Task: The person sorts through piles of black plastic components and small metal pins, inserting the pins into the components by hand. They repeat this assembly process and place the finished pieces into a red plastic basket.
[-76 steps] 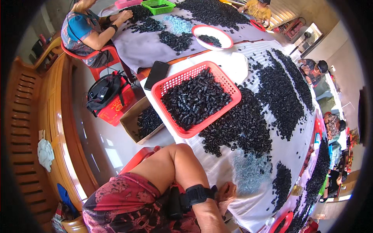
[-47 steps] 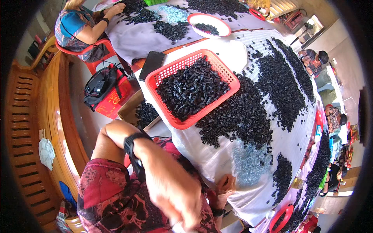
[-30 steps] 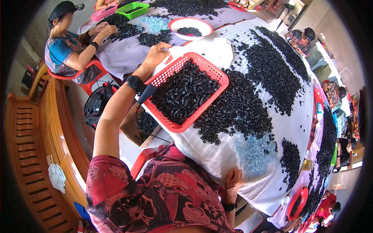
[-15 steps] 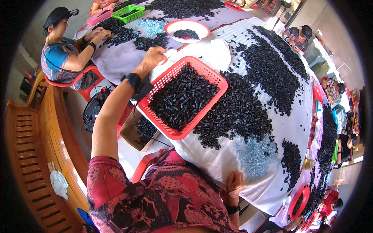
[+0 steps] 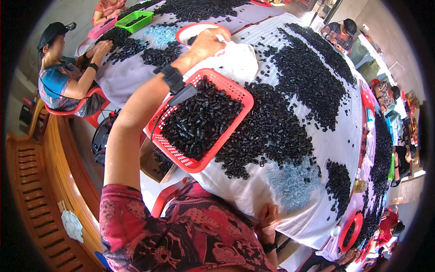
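Left hand at twelve o'clock, fingers pinching soft white plastic bag on table; rectangular red mesh basket, long axis toward one o'clock; right hand at table edge, fingers curled

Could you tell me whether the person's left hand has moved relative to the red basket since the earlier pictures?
Yes. The left hand has gone from the near side of the red basket out past its far rim, and now grips a white bag there.

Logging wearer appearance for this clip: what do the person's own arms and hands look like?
Both are bare. The left hand has a black wrist strap carrying a small black device with a thin black cable; a red patterned short sleeve covers the upper arm. The right hand wears a dark wristband.
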